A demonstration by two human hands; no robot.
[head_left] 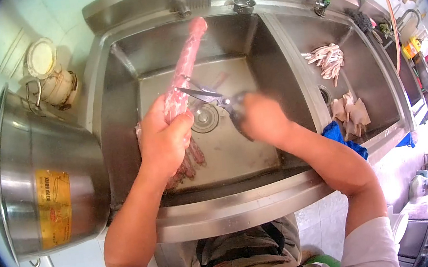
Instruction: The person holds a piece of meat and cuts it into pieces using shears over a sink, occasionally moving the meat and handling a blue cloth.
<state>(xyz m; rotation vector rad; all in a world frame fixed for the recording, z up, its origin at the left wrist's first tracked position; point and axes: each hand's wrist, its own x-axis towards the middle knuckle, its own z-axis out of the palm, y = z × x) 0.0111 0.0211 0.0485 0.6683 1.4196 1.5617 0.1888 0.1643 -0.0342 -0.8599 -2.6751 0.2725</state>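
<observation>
My left hand is wrapped round a long pink skinned neck of meat, which points up and away over the left sink basin. In my right hand, slightly blurred, is a pair of dark-handled scissors. Their blades are apart, and the tips meet the side of the neck just above my left hand. More strips of reddish meat lie on the basin floor below my left hand, partly hidden by it. A round drain strainer shows between my hands.
At the left stands a large steel pot with a yellow label. The right basin holds a pile of pale feet-like pieces and some pale meat pieces. A blue cloth hangs over the front rim; a hose arches at back right.
</observation>
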